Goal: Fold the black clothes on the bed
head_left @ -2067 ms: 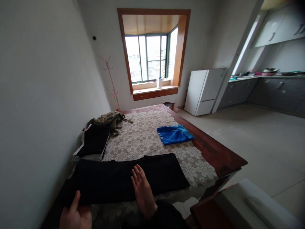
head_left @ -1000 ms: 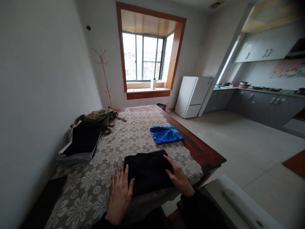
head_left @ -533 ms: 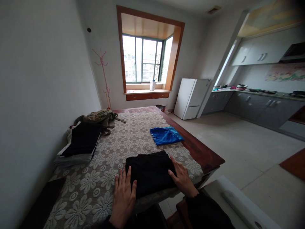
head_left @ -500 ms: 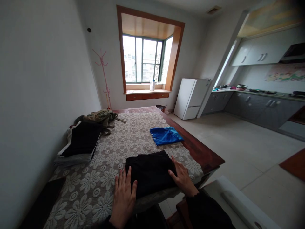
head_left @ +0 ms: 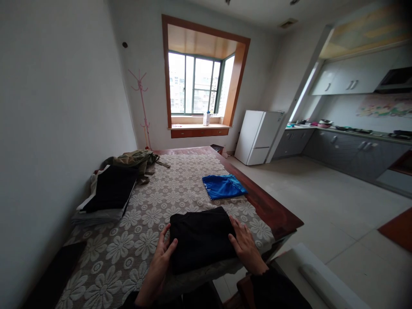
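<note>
Black folded garment (head_left: 201, 236) sits at the near edge of the tabletop (head_left: 277, 212), on the lace floral cloth (head_left: 154, 206), w/ my two hands bracketing it. Left hand (head_left: 162, 257) is at the garment's left edge, fingers spread, thumb lying on the fabric; nothing pinched, so that grip is apart. Right hand (head_left: 246, 246) lies flat on the right edge, fingers loose and apart, pressing rather than holding. My read: I'm squaring up the fold. To do it well I'd keep both palms low and even, push inward symmetrically so the stack doesn't skew, and smooth from the middle out so no crease gets trapped. Near edge of the garment is close to the tabletop's front lip, where the cloth hangs over, so I'd avoid dragging toward me; it could slide off or bunch the lace. Blue folded garment (head_left: 223, 186) lies apart, further back on the right. Pile of dark and light clothes (head_left: 107, 195) is well apart at the far left, w/ an olive heap (head_left: 133, 159) behind it.
</note>
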`<state>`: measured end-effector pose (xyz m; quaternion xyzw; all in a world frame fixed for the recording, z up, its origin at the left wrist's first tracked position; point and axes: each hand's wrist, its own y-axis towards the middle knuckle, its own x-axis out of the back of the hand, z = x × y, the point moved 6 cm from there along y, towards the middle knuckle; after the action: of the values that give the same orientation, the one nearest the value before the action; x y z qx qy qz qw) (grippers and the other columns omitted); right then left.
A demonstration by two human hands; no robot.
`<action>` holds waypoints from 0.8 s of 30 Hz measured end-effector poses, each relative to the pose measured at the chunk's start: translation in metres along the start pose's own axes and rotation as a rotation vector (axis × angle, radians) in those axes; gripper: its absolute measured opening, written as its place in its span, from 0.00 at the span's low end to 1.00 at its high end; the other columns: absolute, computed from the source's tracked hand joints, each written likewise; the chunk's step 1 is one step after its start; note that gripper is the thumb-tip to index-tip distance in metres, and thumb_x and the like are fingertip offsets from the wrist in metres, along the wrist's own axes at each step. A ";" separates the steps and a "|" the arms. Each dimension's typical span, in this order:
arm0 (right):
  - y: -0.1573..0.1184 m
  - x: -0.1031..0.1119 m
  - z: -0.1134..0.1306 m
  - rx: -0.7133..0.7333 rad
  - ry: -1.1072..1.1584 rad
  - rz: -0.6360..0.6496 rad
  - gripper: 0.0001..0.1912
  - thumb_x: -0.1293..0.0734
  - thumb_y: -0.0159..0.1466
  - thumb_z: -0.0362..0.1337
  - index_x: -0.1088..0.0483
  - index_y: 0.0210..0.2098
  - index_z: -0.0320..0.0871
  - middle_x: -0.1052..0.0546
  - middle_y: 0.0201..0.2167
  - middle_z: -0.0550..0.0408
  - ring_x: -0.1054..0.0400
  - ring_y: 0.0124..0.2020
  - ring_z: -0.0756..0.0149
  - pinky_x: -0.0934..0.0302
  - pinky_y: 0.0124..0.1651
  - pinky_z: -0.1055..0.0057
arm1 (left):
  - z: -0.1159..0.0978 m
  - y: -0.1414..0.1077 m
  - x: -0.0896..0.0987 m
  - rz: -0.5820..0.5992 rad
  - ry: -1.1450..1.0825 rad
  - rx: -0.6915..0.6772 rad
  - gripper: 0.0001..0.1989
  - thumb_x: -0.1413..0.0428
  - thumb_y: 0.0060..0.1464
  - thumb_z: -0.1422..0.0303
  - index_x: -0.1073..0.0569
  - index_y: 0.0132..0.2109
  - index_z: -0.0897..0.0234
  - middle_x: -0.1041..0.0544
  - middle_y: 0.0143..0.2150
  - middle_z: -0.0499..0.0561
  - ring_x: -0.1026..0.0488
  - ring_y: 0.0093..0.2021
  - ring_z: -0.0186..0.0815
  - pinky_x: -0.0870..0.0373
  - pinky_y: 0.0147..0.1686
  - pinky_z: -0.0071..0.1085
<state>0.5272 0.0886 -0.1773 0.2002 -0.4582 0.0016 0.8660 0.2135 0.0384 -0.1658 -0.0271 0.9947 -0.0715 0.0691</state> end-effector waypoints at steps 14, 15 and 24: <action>-0.079 -0.060 0.123 0.232 0.672 0.095 0.11 0.30 0.67 0.41 0.20 0.47 0.61 0.15 0.42 0.54 0.22 0.46 0.47 0.27 0.51 0.50 | -0.022 -0.010 -0.009 0.049 0.155 -0.020 0.36 0.41 0.55 0.56 0.34 0.69 0.57 0.29 0.69 0.56 0.31 0.68 0.49 0.31 0.65 0.45; -0.080 -0.073 0.131 0.234 0.666 0.191 0.15 0.29 0.65 0.42 0.21 0.51 0.62 0.16 0.48 0.55 0.23 0.51 0.45 0.29 0.56 0.47 | -0.025 -0.012 -0.011 0.061 0.116 -0.020 0.37 0.40 0.54 0.56 0.35 0.70 0.58 0.28 0.69 0.57 0.30 0.67 0.50 0.30 0.64 0.46; -0.060 -0.068 0.028 -0.299 0.510 0.070 0.19 0.26 0.56 0.45 0.18 0.48 0.63 0.19 0.55 0.53 0.33 0.64 0.34 0.45 0.70 0.37 | -0.030 -0.030 0.023 0.027 0.148 -0.057 0.37 0.37 0.50 0.57 0.32 0.67 0.51 0.29 0.70 0.50 0.36 0.71 0.52 0.35 0.68 0.50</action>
<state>0.4770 0.0360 -0.2384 0.0477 -0.2277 0.0144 0.9725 0.1883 0.0112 -0.1353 -0.0103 0.9990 -0.0438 -0.0046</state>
